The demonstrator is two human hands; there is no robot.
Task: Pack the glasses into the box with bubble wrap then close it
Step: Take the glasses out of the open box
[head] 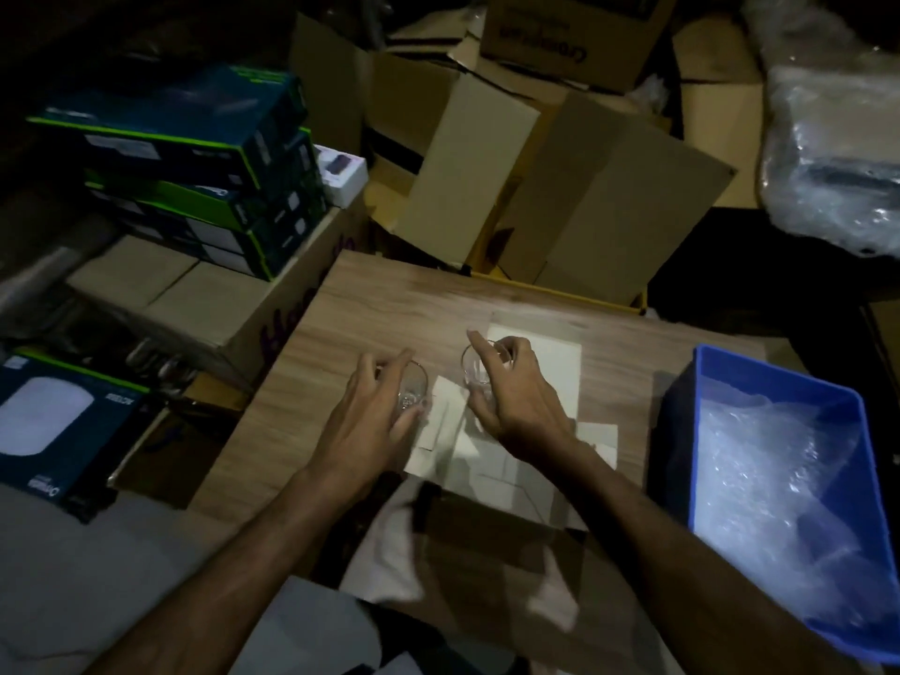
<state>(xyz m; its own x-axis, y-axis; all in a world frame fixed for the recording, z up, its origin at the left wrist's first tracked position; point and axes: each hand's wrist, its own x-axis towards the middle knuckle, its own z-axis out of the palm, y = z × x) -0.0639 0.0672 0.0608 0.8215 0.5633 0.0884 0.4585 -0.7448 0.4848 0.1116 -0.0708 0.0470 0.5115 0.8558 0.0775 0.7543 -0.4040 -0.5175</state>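
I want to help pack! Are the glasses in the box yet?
Not yet. Each hand, left hand and right hand, is at a glass on the table. The bubble wrap lies in the blue bin. Wrapping, boxing and closing remain.

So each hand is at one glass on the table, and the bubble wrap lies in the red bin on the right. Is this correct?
Not quite: the bin is blue, not red. The head view shows it at the right with the bubble wrap inside. The rest holds: the left hand and right hand are each at a glass on the table.
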